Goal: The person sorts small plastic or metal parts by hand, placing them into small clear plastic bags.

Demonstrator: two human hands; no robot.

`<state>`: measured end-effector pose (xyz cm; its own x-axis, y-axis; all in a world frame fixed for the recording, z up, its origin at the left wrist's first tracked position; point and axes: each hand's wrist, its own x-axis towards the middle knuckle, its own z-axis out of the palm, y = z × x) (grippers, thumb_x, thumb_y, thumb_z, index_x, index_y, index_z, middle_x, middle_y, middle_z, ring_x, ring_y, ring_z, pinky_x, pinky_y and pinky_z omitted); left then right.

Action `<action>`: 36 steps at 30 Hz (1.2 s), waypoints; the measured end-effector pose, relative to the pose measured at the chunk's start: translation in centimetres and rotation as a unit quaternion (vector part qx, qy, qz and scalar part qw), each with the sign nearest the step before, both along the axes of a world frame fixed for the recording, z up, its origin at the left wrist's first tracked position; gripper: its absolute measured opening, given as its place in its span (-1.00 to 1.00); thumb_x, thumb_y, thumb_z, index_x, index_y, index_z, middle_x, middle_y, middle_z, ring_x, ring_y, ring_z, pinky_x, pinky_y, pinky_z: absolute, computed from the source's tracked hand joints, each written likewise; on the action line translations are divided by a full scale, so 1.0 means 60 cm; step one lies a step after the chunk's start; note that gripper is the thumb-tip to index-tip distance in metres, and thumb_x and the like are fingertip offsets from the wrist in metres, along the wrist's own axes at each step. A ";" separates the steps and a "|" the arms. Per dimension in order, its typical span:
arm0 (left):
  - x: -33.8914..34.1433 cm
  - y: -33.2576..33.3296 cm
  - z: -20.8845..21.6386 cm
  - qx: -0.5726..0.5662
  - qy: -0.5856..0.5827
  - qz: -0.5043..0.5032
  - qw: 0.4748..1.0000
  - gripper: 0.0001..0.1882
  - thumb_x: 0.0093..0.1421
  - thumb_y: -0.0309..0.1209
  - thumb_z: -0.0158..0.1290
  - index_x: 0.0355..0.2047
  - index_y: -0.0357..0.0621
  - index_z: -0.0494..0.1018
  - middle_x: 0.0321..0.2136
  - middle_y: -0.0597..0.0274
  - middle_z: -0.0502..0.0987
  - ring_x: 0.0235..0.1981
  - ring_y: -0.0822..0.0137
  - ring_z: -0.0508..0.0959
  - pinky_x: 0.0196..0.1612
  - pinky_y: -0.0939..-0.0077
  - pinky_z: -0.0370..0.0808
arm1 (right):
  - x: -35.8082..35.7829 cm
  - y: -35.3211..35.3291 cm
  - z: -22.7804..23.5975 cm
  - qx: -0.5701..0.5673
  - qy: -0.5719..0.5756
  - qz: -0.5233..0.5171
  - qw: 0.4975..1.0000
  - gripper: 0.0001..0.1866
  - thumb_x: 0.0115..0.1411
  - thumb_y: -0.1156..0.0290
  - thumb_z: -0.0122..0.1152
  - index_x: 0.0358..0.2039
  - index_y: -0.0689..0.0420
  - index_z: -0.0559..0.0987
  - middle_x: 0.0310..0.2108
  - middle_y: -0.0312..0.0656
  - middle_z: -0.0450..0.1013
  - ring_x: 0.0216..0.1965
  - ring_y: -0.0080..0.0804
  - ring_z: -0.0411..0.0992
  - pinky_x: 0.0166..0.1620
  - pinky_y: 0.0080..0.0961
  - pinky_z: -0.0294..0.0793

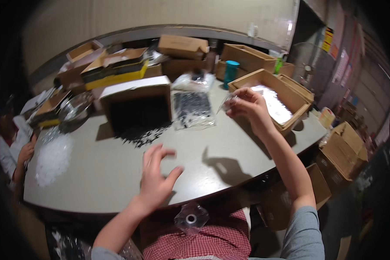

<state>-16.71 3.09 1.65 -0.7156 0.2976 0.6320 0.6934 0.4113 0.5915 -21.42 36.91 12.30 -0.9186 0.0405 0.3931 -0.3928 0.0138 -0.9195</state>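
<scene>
My left hand (157,180) hovers over the front of the table, fingers apart and holding nothing. Farther right, my right hand (252,109) is raised beside an open cardboard box (300,113) with shiny silvery-white contents. Its fingers pinch a small clear plastic bag (223,104), partly hidden by the hand. Small black parts (145,138) spill onto the table from a tipped box (136,86), beyond my left hand. Behind them lies a clear bag of black parts (194,110). On my lap, over red checked cloth, rests a clear plastic piece with a white ring (191,218).
White translucent pieces (54,159) are heaped at the table's left, where another person (16,145) stands. A teal bottle (230,74), a white plastic bag (193,81) and several cardboard boxes line the back. More cartons (343,149) stand on the right beyond the table's edge.
</scene>
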 end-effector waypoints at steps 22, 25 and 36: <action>-0.130 -0.067 0.045 0.178 -0.178 0.001 0.968 -0.89 0.37 -0.49 0.20 -0.28 -0.27 0.65 -0.45 0.35 0.62 -0.39 0.58 0.52 -0.32 0.62 0.45 | -0.063 -0.258 -0.153 0.012 -0.149 0.281 0.948 -0.84 0.36 0.45 0.38 -0.20 0.26 0.59 -0.34 -0.19 0.60 -0.28 -0.45 0.59 -0.13 -0.45 0.61; -0.129 -0.060 0.034 0.157 -0.132 0.033 0.978 -0.79 0.38 -0.42 0.23 -0.40 -0.26 0.58 -0.50 0.37 0.59 -0.47 0.59 0.45 -0.39 0.60 0.40 | -0.048 -0.259 -0.140 0.006 -0.170 0.294 0.941 -0.83 0.36 0.45 0.38 -0.20 0.28 0.59 -0.33 -0.18 0.60 -0.28 -0.44 0.60 -0.13 -0.43 0.62; -0.128 -0.058 0.040 0.247 -0.199 -0.076 0.945 -0.86 0.34 -0.46 0.28 -0.36 -0.28 0.65 -0.33 0.34 0.69 -0.40 0.54 0.59 -0.31 0.59 0.53 | -0.049 -0.252 -0.147 -0.038 -0.172 0.303 0.936 -0.82 0.40 0.40 0.34 -0.17 0.26 0.58 -0.30 -0.17 0.61 -0.27 -0.44 0.60 -0.12 -0.44 0.60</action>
